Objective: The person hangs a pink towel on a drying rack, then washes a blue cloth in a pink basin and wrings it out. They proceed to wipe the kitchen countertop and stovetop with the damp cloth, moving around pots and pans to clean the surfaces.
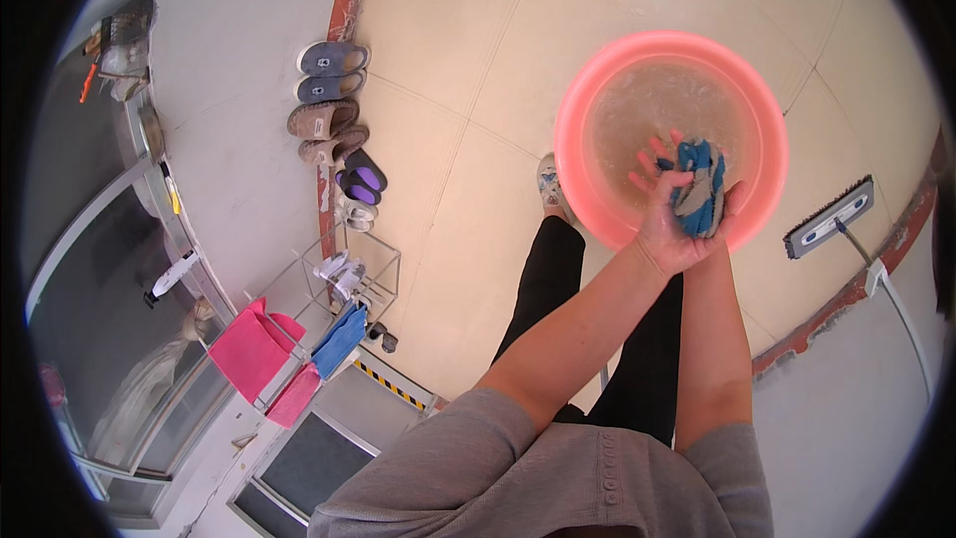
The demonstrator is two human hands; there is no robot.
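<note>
A pink plastic basin [773,134] stands on the floor in front of me with cloudy water [635,101] in it. Over its near side, both hands are close together around a bunched blue and grey striped cloth [698,190]. My left hand [668,220] lies at the cloth's left side, its thumb against the fabric and several fingers spread behind. From the right, my right hand [724,220] cups the cloth, partly hidden by the cloth and the other hand. Both hands look wet.
Slippers [332,58] and other shoes line the left wall. A wire rack [396,261] holds pink cloths [254,351] and a blue cloth [340,340]. To the right, a floor brush [829,217] with a long handle leans by the wall. My shoe [549,179] is beside the basin.
</note>
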